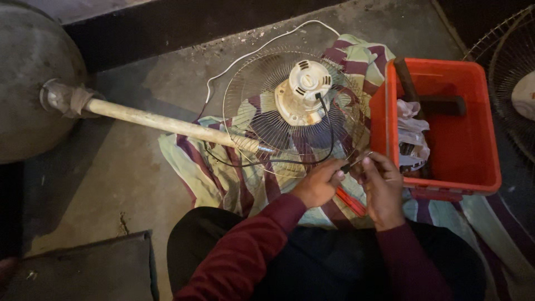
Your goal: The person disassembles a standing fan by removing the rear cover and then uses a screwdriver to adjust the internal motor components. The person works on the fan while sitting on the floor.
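Black cable (332, 134) runs down from the fan motor (304, 92) to the hands, its end pinched in the fingers (338, 174) of the left hand (319, 184). Right hand (383, 187) closes on the same tip, just beside. Behind them lies the wire fan guard (262, 120) on a striped cloth (223, 178) on the floor. Red crate (473, 150) sits right, white pole (161, 122) left.

A single head-worn camera looks steeply down and forward from above the seated person's lap, close to the left hand (319, 184) and right hand (383, 192), taking in the concrete floor (128, 161) ahead; there is no second view to overlap with it
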